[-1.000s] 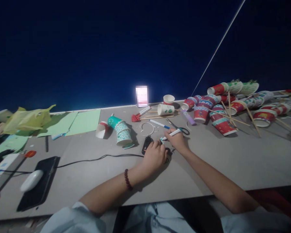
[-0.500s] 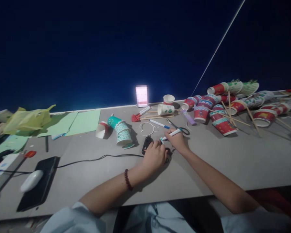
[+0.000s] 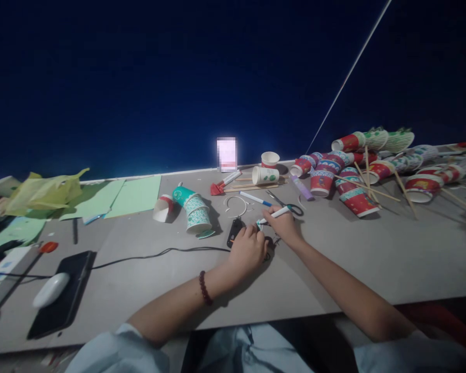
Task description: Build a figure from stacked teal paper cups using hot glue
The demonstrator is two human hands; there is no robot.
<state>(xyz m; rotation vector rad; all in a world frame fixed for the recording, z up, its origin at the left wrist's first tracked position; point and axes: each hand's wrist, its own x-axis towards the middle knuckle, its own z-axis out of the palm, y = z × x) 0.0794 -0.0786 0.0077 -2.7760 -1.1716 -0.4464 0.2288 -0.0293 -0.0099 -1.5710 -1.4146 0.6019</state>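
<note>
My right hand [image 3: 283, 224] grips a white marker [image 3: 276, 214], its tip slanting down and left to a small white-and-green piece [image 3: 260, 227]. Close beside it, my left hand [image 3: 249, 247] is curled with its fingers bent near that small piece. Whatever those fingers pinch is mostly hidden. A small black device [image 3: 234, 232] lies against the left hand's far side, partly covered by it. Beyond the hands are scissors [image 3: 294, 209] with dark handles, a blue-and-white marker [image 3: 252, 198] and a pale cut ring [image 3: 235, 206].
Teal patterned paper cups [image 3: 197, 212] joined in a curve lie left of centre. Red patterned cup chains [image 3: 326, 176] with wooden sticks fill the right back. Leftward are a phone [image 3: 62, 295], a white case [image 3: 51, 290], green paper [image 3: 135, 196] and a yellow bag [image 3: 46, 192].
Almost nothing differs. Both hands stay in place, and the white marker keeps nearly the same slant at the small piece.
</note>
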